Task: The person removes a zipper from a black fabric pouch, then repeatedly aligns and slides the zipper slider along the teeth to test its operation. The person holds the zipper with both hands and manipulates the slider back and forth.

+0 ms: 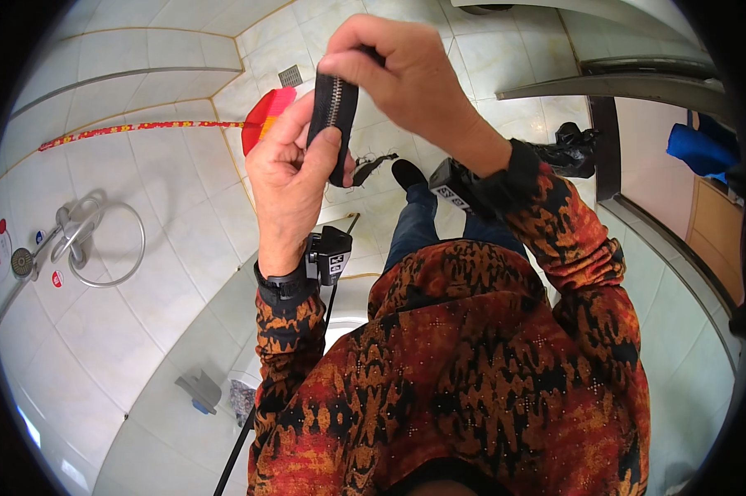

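Both my hands hold a black zipper (pixel 334 107) with metal teeth, stretched roughly upright in front of me. My left hand (pixel 294 169) grips its lower part, the thumb pressed on the tape beside the teeth. At the upper end, my right hand (pixel 389 70) pinches the tape between thumb and bent fingers. The teeth look closed together along the stretch I can see; the ends are covered by my fingers. Dark frayed scraps (pixel 375 169) with loose threads show just past the zipper's lower end, apparently on the floor.
A red broom (pixel 256 124) with a patterned handle leans at the left wall. A hand shower (pixel 23 263) with its hose hangs there too. On the tiled floor are a drain grate (pixel 290 76) and a black plastic bag (pixel 573 153). A doorway opens at right, near blue cloth (pixel 697 151).
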Demonstrator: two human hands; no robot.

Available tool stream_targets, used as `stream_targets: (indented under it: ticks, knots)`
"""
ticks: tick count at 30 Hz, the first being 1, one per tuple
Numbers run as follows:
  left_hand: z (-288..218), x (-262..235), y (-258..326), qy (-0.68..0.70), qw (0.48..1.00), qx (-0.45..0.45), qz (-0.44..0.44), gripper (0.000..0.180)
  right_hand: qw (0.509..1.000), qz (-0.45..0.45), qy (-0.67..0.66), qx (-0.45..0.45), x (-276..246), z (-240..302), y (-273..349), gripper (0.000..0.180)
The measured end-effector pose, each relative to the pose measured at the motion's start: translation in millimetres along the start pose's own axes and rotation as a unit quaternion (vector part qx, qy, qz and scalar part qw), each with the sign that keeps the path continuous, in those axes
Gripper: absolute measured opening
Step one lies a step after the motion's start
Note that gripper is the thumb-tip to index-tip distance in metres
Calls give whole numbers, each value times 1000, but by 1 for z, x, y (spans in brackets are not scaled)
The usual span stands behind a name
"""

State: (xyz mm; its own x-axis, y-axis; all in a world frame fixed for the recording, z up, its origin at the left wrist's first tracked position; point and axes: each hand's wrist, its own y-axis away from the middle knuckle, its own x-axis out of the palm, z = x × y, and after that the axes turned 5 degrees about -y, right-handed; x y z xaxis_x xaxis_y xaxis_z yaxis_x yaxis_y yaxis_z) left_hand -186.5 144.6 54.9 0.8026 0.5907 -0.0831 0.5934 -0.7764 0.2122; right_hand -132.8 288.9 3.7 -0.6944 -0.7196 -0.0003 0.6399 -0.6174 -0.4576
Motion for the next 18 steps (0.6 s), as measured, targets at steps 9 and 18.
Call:
stream_targets:
  ticks: [9, 18]
  knots:
    - [8, -5, 0, 20, 999, 36, -4, 30, 903, -3, -266, 339, -38, -7, 13, 16]
    - [11, -1, -2, -5, 999, 30, 40, 17, 858, 74, -377, 342, -15, 21, 14, 13]
